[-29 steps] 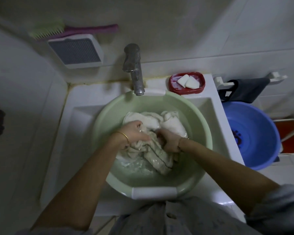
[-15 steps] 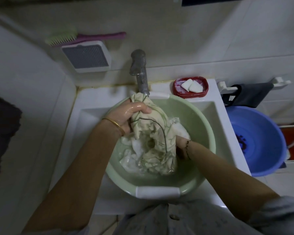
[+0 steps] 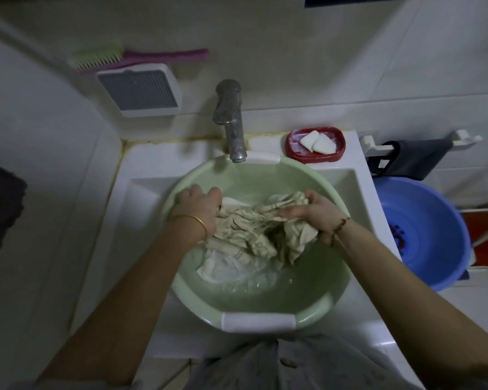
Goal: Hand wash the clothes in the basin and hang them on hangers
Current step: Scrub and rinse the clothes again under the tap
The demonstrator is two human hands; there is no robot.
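A pale green basin with water sits in the white sink. A wet cream garment is stretched between my hands above the water, bunched and wrinkled. My left hand grips its left end near the basin's left wall. At the garment's right end, my right hand grips the cloth. A white piece of cloth lies in the water under it.
A metal tap stands over the basin's far rim. A red soap dish with white soap sits at the sink's back right. A blue basin stands on the right. A brush lies on a wall fan.
My left hand has come down from near the tap to the basin's left side. My right hand moved right and up, and the garment is now pulled out sideways between them.
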